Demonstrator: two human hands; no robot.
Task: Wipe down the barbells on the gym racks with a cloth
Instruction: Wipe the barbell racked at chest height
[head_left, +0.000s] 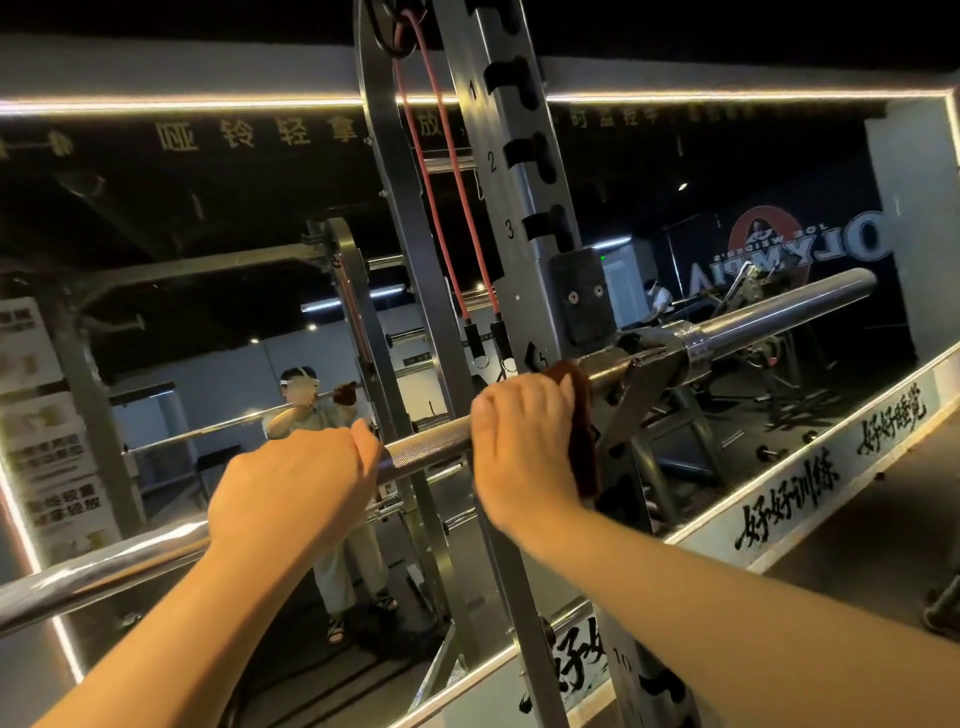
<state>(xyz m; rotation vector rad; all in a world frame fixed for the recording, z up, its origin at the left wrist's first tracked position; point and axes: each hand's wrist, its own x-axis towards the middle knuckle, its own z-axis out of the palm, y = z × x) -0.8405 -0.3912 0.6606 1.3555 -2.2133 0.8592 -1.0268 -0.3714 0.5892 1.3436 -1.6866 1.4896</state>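
Observation:
A steel barbell (426, 444) runs from lower left to upper right and rests on the rack's hook (641, 366). Its smooth sleeve (779, 306) sticks out past the rack upright (524, 208). My left hand (293, 483) grips the knurled shaft from above. To its right, my right hand (524, 447) holds a dark brown cloth (582, 436) wrapped round the shaft, close to the hook. Part of the cloth hangs down below the bar.
A big wall mirror (208, 260) with a lit frame stands right behind the rack and reflects me and the gym. Red resistance bands (441, 182) hang along the upright. A ledge with painted lettering (810, 478) runs below the mirror at right.

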